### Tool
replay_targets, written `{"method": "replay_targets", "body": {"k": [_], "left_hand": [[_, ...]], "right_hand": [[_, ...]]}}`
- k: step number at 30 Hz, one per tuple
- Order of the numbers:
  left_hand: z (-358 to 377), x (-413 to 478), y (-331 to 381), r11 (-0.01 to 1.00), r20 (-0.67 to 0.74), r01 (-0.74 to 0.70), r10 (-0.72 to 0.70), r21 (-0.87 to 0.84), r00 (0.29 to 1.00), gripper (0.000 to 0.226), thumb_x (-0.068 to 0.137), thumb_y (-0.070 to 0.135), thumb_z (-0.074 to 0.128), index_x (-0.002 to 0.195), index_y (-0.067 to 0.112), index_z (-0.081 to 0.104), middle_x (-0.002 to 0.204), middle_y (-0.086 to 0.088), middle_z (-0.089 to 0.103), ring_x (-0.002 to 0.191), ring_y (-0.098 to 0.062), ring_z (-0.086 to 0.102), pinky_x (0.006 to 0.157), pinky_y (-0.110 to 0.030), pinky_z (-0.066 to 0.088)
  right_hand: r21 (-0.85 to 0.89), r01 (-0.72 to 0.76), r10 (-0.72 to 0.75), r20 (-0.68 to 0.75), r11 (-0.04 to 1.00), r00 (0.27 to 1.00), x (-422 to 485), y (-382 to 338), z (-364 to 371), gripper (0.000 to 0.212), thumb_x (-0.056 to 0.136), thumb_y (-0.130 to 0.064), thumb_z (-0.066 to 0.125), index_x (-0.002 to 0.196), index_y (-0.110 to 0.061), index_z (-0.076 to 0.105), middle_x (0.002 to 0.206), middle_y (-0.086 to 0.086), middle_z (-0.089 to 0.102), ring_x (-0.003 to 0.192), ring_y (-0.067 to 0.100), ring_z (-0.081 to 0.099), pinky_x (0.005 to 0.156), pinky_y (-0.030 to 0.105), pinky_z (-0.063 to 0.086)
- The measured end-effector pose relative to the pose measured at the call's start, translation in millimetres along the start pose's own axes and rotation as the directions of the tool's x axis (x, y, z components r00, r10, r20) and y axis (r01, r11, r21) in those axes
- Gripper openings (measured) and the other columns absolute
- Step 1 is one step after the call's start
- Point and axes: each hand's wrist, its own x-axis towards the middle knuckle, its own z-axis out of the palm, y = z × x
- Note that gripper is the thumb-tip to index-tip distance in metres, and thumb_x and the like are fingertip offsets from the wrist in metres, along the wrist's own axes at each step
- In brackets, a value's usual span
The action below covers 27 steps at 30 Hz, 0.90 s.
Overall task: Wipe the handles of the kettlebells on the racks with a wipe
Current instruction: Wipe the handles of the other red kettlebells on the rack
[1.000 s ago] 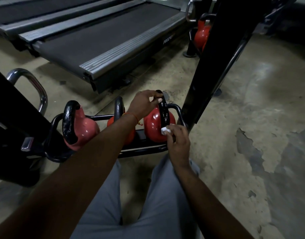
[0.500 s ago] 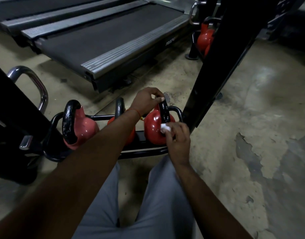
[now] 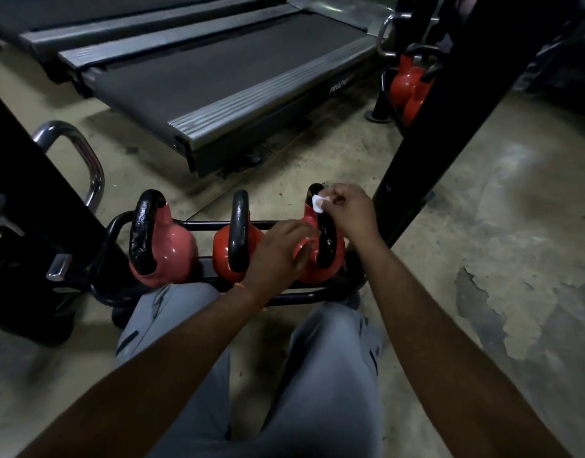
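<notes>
A low black rack (image 3: pixel 311 296) sits on the floor (image 3: pixel 483 226) at 12 o'clock from the person's knees, which are in grey trousers (image 3: pixel 334 375). Three red kettlebells with black handles stand in it in a row.

The right hand (image 3: pixel 350 209) is at the top of the right kettlebell (image 3: pixel 331 269), on the crown of its handle (image 3: pixel 327 239). Its thumb and fingertips pinch a small white wipe (image 3: pixel 318 203), and the other fingers are curled in behind. The wipe is pressed against the handle's upper bend, on the side toward 10 o'clock.

The left hand (image 3: pixel 278 252) lies at 7 o'clock from the wipe, low on the same kettlebell. Its fingers are close together and rest on the red ball, just beside the near leg of the handle. How firmly they press cannot be told, as the hand is a little blurred. A thin orange thread (image 3: pixel 248 290) circles that wrist.

The middle kettlebell (image 3: pixel 225 256) stands just at 9 o'clock of the left hand, and the left kettlebell (image 3: pixel 175 249), paler and larger, stands beyond it.

A treadmill (image 3: pixel 218 71) stretches away at 11 o'clock. A slanting black post (image 3: pixel 433 127) rises at 1 o'clock, close beside the rack's right end. Past it, more red kettlebells (image 3: pixel 407 84) sit on another stand. A chrome loop (image 3: pixel 92 166) shows at 9 o'clock.
</notes>
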Motion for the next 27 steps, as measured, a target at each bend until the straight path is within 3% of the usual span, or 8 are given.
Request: {"method": "replay_targets", "body": {"k": [3, 8, 10, 12, 15, 17, 21, 27], "left_hand": [[10, -6, 2, 0.986, 0.081, -0.128, 0.119, 0.108, 0.990, 0.033, 0.093, 0.020, 0.060, 0.126, 0.017, 0.063, 0.133, -0.004, 0.058, 0.121, -0.022, 0.053, 0.098, -0.039, 0.046], [11, -5, 1, 0.960, 0.149, -0.192, 0.164, 0.202, 0.975, 0.048, 0.083, 0.017, 0.071, 0.129, 0.015, 0.061, 0.138, -0.010, 0.055, 0.127, -0.027, 0.051, 0.104, -0.043, 0.045], [10, -6, 1, 0.953, 0.176, -0.215, 0.179, 0.213, 0.968, 0.049, 0.084, 0.020, 0.068, 0.132, 0.015, 0.059, 0.140, -0.010, 0.054, 0.128, -0.027, 0.050, 0.104, -0.044, 0.044], [9, -4, 1, 0.954, 0.187, -0.214, 0.176, 0.208, 0.966, 0.047, 0.086, 0.025, 0.063, 0.132, 0.016, 0.058, 0.141, -0.010, 0.053, 0.129, -0.028, 0.049, 0.104, -0.046, 0.044], [9, 0, 0, 0.968, 0.157, -0.174, 0.146, 0.179, 0.977, 0.043, 0.090, 0.030, 0.054, 0.132, 0.017, 0.057, 0.141, -0.009, 0.052, 0.131, -0.027, 0.047, 0.104, -0.047, 0.043], [11, 3, -2, 0.977, 0.114, -0.150, 0.133, 0.151, 0.984, 0.039, 0.095, 0.027, 0.052, 0.132, 0.018, 0.058, 0.141, -0.008, 0.052, 0.131, -0.026, 0.046, 0.105, -0.044, 0.042], [16, 11, -7, 0.981, 0.059, -0.151, 0.145, 0.119, 0.988, 0.036, 0.096, 0.025, 0.055, 0.130, 0.016, 0.060, 0.140, -0.009, 0.054, 0.129, -0.025, 0.048, 0.105, -0.038, 0.041], [17, 26, -11, 0.969, 0.065, -0.204, 0.197, 0.138, 0.978, 0.036, 0.095, 0.030, 0.058, 0.128, 0.017, 0.061, 0.143, -0.009, 0.052, 0.133, -0.024, 0.046, 0.109, -0.034, 0.035]], "right_hand": [[-0.016, -0.059, 0.061, 0.109, 0.998, 0.992, 15, -3, -8, 0.010, 0.077, -0.029, 0.080, 0.082, -0.021, 0.076, 0.080, 0.000, 0.073, 0.080, 0.018, 0.070, 0.080, 0.041, 0.058], [-0.162, 0.118, -0.097, 0.131, 0.980, 0.987, -11, 7, -15, 0.009, 0.085, -0.029, 0.075, 0.091, -0.024, 0.078, 0.086, -0.013, 0.064, 0.090, 0.013, 0.064, 0.083, 0.030, 0.049], [-0.223, 0.150, -0.125, 0.124, 0.963, 0.984, 7, 2, -9, 0.010, 0.086, -0.030, 0.073, 0.091, -0.023, 0.079, 0.091, -0.007, 0.066, 0.092, 0.013, 0.062, 0.083, 0.029, 0.048], [-0.203, 0.080, -0.051, 0.143, 0.976, 0.988, 35, -5, -1, 0.009, 0.085, -0.031, 0.074, 0.087, -0.023, 0.078, 0.090, -0.003, 0.072, 0.088, 0.013, 0.066, 0.080, 0.029, 0.053], [-0.142, -0.071, 0.097, 0.181, 0.987, 0.979, 56, -13, -1, 0.010, 0.087, -0.030, 0.072, 0.081, -0.022, 0.076, 0.083, -0.008, 0.072, 0.082, 0.008, 0.066, 0.068, 0.017, 0.048], [-0.176, -0.038, 0.072, 0.195, 0.984, 0.978, 50, -9, -7, 0.017, 0.091, -0.031, 0.067, 0.078, -0.023, 0.074, 0.077, -0.013, 0.069, 0.080, 0.007, 0.064, 0.062, 0.012, 0.041], [-0.137, 0.002, 0.029, 0.224, 0.991, 0.974, 44, -3, -9, 0.012, 0.089, -0.029, 0.072, 0.090, -0.020, 0.080, 0.087, -0.008, 0.075, 0.078, -0.001, 0.066, 0.055, 0.003, 0.042], [-0.263, -0.064, 0.149, 0.318, 0.963, 0.937, 97, -12, 13, 0.022, 0.083, -0.033, 0.077, 0.099, -0.017, 0.080, 0.102, 0.000, 0.075, 0.095, 0.011, 0.067, 0.071, 0.020, 0.045]]}}
